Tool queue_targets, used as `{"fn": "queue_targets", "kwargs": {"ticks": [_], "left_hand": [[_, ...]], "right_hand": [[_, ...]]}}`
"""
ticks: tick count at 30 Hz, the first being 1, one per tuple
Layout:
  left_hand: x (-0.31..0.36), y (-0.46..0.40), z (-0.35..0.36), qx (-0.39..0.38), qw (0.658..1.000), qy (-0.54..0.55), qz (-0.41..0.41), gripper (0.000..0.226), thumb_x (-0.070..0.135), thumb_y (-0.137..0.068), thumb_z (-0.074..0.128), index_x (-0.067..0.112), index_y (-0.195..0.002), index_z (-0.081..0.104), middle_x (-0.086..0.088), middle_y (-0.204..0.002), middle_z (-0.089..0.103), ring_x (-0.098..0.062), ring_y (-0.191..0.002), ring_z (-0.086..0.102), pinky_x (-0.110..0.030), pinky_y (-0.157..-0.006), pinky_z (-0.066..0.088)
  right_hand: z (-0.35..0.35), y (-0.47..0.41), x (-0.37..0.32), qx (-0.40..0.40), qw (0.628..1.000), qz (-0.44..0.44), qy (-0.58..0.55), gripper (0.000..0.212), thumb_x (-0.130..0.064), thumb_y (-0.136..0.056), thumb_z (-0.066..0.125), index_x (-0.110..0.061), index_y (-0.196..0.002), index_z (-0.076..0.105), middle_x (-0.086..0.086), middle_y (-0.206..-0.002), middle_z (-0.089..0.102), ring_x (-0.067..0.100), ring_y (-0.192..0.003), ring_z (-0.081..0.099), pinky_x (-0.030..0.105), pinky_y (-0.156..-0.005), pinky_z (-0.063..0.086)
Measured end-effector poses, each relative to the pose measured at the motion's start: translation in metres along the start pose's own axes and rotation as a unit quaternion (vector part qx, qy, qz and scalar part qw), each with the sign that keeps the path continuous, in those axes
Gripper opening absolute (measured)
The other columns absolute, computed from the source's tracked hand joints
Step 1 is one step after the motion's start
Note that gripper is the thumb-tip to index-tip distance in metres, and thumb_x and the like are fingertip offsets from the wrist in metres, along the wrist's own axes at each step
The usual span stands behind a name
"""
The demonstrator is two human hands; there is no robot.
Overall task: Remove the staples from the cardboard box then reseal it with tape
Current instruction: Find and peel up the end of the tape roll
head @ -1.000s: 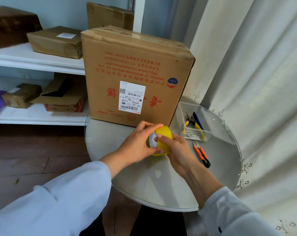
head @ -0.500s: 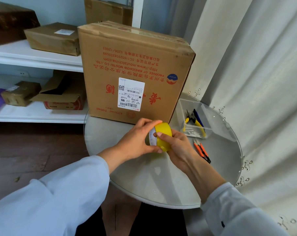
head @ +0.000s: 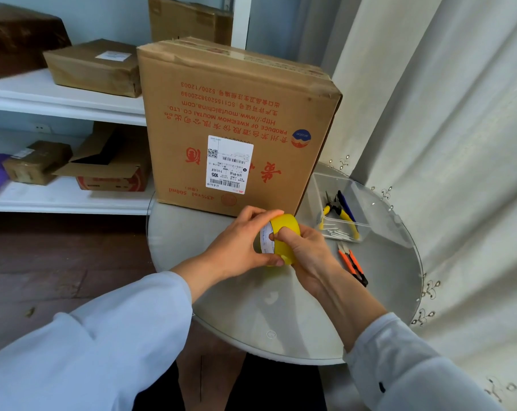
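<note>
Yellow tape roll (head: 284, 232), just in front of the cardboard box (head: 236, 126) on the round table (head: 281, 321), is gripped by the left hand (head: 239, 247) while the right hand (head: 307, 253) pinches its edge.

The cardboard box (head: 239, 126) is showing upside-down red print: "PRODUCE OF KWEICHOW MOUTAI CO .LTD.", "Http://www.moutaichina.com", "5200/12003", "500ml". Its white shipping label (head: 229, 164) is showing "105".

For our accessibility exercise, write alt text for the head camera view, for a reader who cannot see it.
Two hands, left hand and right hand, hold a yellow tape roll above a round glass table. Behind stands a big cardboard box, printed upside down; to its right lie a clear tray with pliers and orange snips.
</note>
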State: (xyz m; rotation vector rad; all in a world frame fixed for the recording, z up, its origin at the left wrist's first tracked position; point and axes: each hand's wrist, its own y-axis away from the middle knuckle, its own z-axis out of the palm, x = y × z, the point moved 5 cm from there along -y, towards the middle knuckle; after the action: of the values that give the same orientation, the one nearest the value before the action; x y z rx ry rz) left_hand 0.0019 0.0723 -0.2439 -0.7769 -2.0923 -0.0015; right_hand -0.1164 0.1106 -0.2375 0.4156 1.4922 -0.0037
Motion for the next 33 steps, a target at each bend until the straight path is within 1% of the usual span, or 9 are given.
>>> {"fn": "queue_targets", "kwargs": {"ticks": [3,9,11,13,15,22,26,29,33], "left_hand": [[0.0009,0.0007,0.0001,0.000,1.000,0.002,0.000,0.090,0.035,-0.065,0.084,0.035,-0.142,0.037,0.004,-0.126,0.037,-0.013,-0.118,0.043,-0.029,-0.102,0.038],[0.0017,0.0007,-0.0006,-0.007,1.000,0.005,-0.007,0.091,0.036,-0.065,0.084,0.034,-0.142,0.037,0.003,-0.127,0.036,-0.014,-0.119,0.042,-0.029,-0.104,0.037],[0.0014,0.0010,-0.0005,-0.008,1.000,0.004,-0.007,0.091,0.037,-0.065,0.084,0.034,-0.142,0.037,0.004,-0.126,0.036,-0.013,-0.119,0.042,-0.028,-0.104,0.036],[0.0007,0.0011,-0.0004,-0.008,1.000,0.005,-0.007,0.090,0.037,-0.065,0.084,0.035,-0.142,0.036,0.004,-0.127,0.036,-0.012,-0.119,0.042,-0.028,-0.103,0.037],[0.0005,0.0009,-0.0003,-0.006,1.000,0.006,-0.008,0.090,0.036,-0.066,0.084,0.035,-0.142,0.036,0.004,-0.127,0.037,-0.013,-0.119,0.042,-0.028,-0.103,0.037],[0.0010,0.0008,-0.0004,-0.005,1.000,0.007,-0.005,0.090,0.035,-0.065,0.084,0.034,-0.142,0.037,0.004,-0.126,0.036,-0.011,-0.117,0.043,-0.025,-0.101,0.037],[0.0014,0.0006,-0.0006,-0.006,1.000,0.006,-0.007,0.089,0.036,-0.066,0.084,0.035,-0.142,0.036,0.004,-0.127,0.036,-0.011,-0.118,0.042,-0.027,-0.102,0.037],[0.0017,-0.0003,-0.0006,-0.004,1.000,0.005,-0.007,0.089,0.035,-0.066,0.084,0.035,-0.142,0.037,0.004,-0.127,0.037,-0.011,-0.117,0.043,-0.027,-0.102,0.038],[0.0010,0.0000,-0.0002,0.001,1.000,0.008,-0.002,0.090,0.034,-0.065,0.085,0.034,-0.141,0.037,0.003,-0.126,0.038,-0.012,-0.116,0.044,-0.024,-0.099,0.038]], "right_hand": [[-0.0004,0.0003,-0.0009,0.001,1.000,-0.001,0.004,0.020,0.003,-0.078,0.059,0.005,-0.098,0.062,0.020,-0.086,0.056,0.030,-0.080,0.053,0.039,-0.068,0.041],[-0.0024,0.0026,-0.0004,-0.022,0.999,0.003,-0.023,0.019,0.008,-0.084,0.048,0.003,-0.096,0.061,0.022,-0.091,0.060,0.031,-0.084,0.054,0.036,-0.063,0.043],[-0.0039,0.0034,0.0005,-0.031,0.999,0.010,-0.036,0.016,0.006,-0.084,0.050,0.003,-0.094,0.061,0.022,-0.092,0.059,0.030,-0.084,0.053,0.034,-0.064,0.042],[-0.0028,0.0045,0.0004,-0.033,0.999,0.013,-0.038,0.016,-0.002,-0.086,0.058,0.005,-0.100,0.062,0.021,-0.093,0.060,0.029,-0.084,0.054,0.036,-0.066,0.043],[-0.0023,0.0042,0.0007,-0.027,0.999,0.007,-0.031,0.027,-0.006,-0.085,0.064,0.007,-0.108,0.061,0.020,-0.094,0.060,0.029,-0.086,0.055,0.039,-0.072,0.042],[-0.0053,0.0051,0.0008,-0.068,0.995,-0.006,-0.067,0.035,0.002,-0.085,0.061,0.011,-0.118,0.055,0.023,-0.101,0.060,0.032,-0.092,0.056,0.037,-0.074,0.045],[-0.0032,0.0050,-0.0005,-0.045,0.998,0.005,-0.043,0.029,0.003,-0.082,0.062,0.010,-0.110,0.059,0.021,-0.094,0.057,0.030,-0.087,0.053,0.035,-0.067,0.041],[-0.0016,0.0038,-0.0034,-0.003,1.000,0.015,-0.014,0.012,0.002,-0.079,0.061,-0.001,-0.090,0.062,0.017,-0.086,0.056,0.027,-0.081,0.052,0.033,-0.060,0.040],[0.0007,0.0019,-0.0029,0.012,1.000,0.015,-0.004,0.009,0.000,-0.079,0.058,-0.003,-0.087,0.061,0.019,-0.085,0.058,0.028,-0.080,0.055,0.036,-0.064,0.043]]}}
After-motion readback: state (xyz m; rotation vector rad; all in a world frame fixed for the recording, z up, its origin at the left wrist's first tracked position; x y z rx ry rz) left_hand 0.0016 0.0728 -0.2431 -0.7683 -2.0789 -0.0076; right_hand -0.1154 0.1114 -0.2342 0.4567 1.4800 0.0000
